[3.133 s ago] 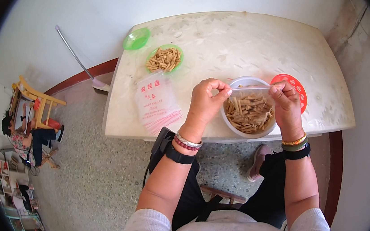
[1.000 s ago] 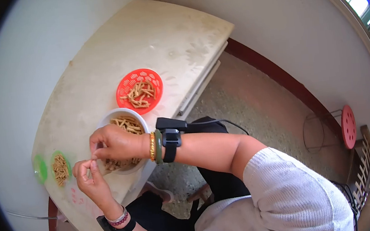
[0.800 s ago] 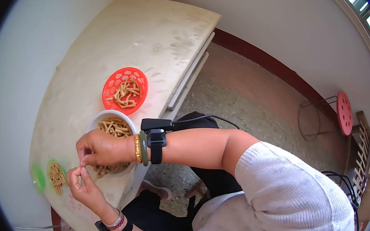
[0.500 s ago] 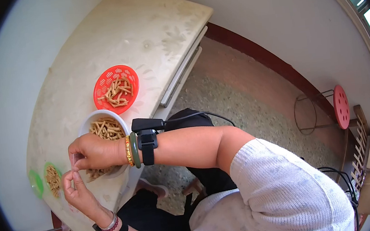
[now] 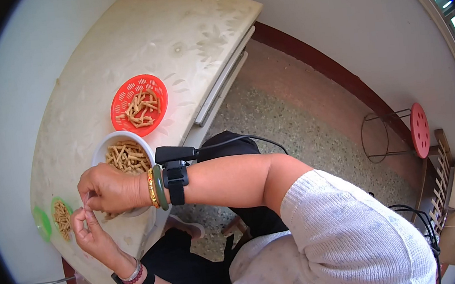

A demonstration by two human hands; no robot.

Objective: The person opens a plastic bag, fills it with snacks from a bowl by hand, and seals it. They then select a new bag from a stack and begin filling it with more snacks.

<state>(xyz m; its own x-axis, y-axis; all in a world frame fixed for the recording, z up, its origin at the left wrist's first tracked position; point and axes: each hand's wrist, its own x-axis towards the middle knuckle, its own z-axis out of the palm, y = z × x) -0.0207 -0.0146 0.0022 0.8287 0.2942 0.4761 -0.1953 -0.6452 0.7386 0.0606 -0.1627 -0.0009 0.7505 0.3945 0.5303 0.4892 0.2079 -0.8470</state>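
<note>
My right hand (image 5: 111, 188), wearing a green bangle and a gold bracelet, is pinched closed over the near rim of a white bowl (image 5: 96, 153). My left hand (image 5: 94, 236), with beaded bracelets, meets it fingertip to fingertip just below. Between the pinched fingers shows a thin, pale, see-through piece (image 5: 86, 199), perhaps plastic film; its full shape is hidden. Tan stick-shaped pieces (image 5: 129, 155) fill the bowl, partly covered by my right hand. Farther along the table, a red slotted basket (image 5: 119, 99) holds several more sticks (image 5: 142, 107).
A green dish (image 5: 68, 205) of small tan pieces (image 5: 61, 220) and another green item (image 5: 42, 224) lie by the wall. The pale table (image 5: 117, 40) has a drawer edge on its right. A red-topped stool (image 5: 420, 130) stands against the far wall.
Both hands stay pinched together and appear slightly farther left. The bowl, basket and table have shifted slightly in view with the camera.
</note>
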